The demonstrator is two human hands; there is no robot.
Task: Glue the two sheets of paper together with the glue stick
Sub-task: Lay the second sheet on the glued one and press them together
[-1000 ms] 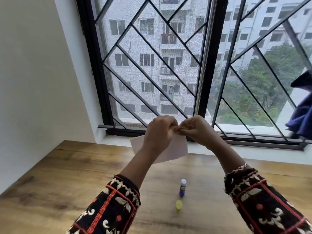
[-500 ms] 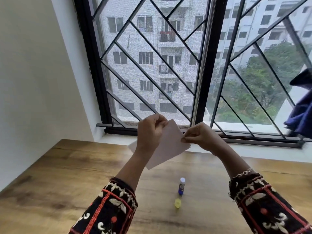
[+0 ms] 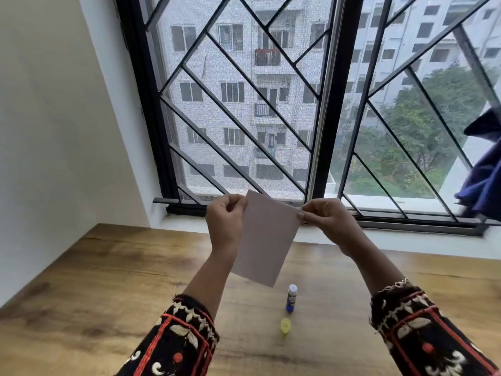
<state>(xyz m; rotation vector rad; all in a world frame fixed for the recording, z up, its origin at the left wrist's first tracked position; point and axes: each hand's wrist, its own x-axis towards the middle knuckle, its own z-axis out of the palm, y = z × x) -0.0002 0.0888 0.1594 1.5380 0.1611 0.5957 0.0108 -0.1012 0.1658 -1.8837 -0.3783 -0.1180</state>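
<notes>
Barred window (image 3: pixel 244 104) is seen behind the table (image 3: pixel 108 294). Above the table's middle, white paper (image 3: pixel 267 240) is held up in the air, tilted. Its upper left edge is pinched by the left hand (image 3: pixel 225 221) and its upper right corner by the right hand (image 3: pixel 328 221). Whether one sheet or two is held cannot be told. On the table, under the paper's lower edge, a glue stick (image 3: pixel 291 298) is stood upright, and a yellow cap (image 3: pixel 285 325) is laid on the table just apart.
</notes>
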